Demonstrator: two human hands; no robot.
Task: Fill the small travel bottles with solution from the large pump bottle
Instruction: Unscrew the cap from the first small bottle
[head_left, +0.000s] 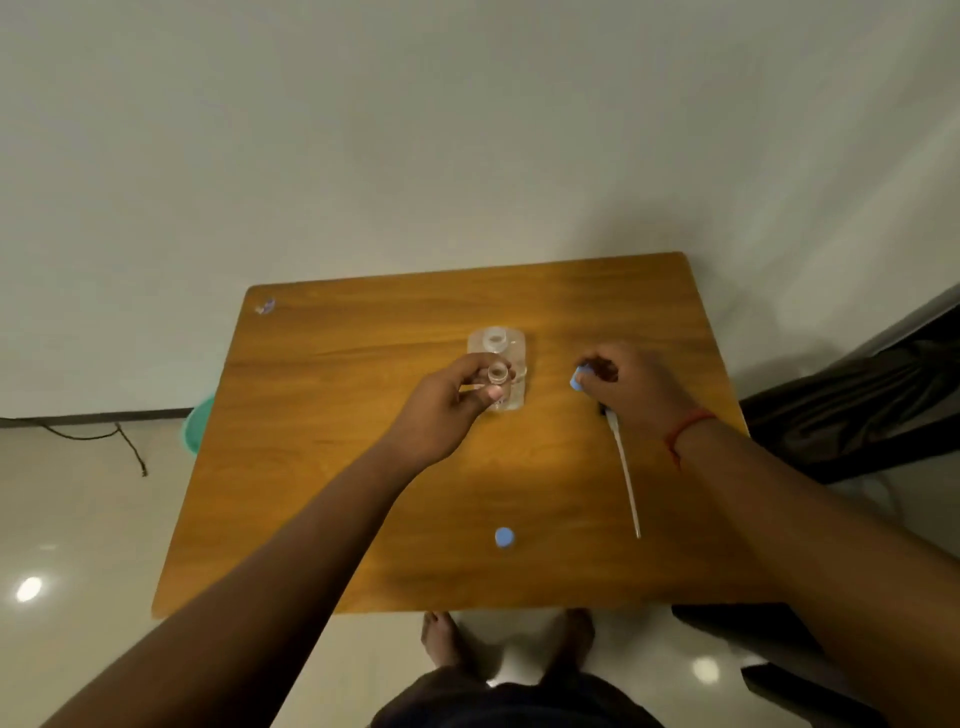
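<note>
The large clear bottle (511, 347) stands at the middle of the wooden table (337, 467) with its pump taken off and its neck uncovered. My left hand (447, 402) holds a small clear travel bottle (497, 375), uncapped, upright right in front of the large one. My right hand (631, 387) is to the right, fingers closed on a blue cap (579, 378). The pump's dip tube (626, 475) lies on the table below my right hand; the pump head is mostly hidden under it. A second blue-capped piece (504, 537) rests near the front edge.
A small clear and purple scrap (265, 306) lies at the table's far left corner. A green basin (200, 423) sits on the floor left of the table, with a cable (104, 434) along the wall. Dark furniture (857, 410) stands at the right. My feet (441, 636) are under the front edge.
</note>
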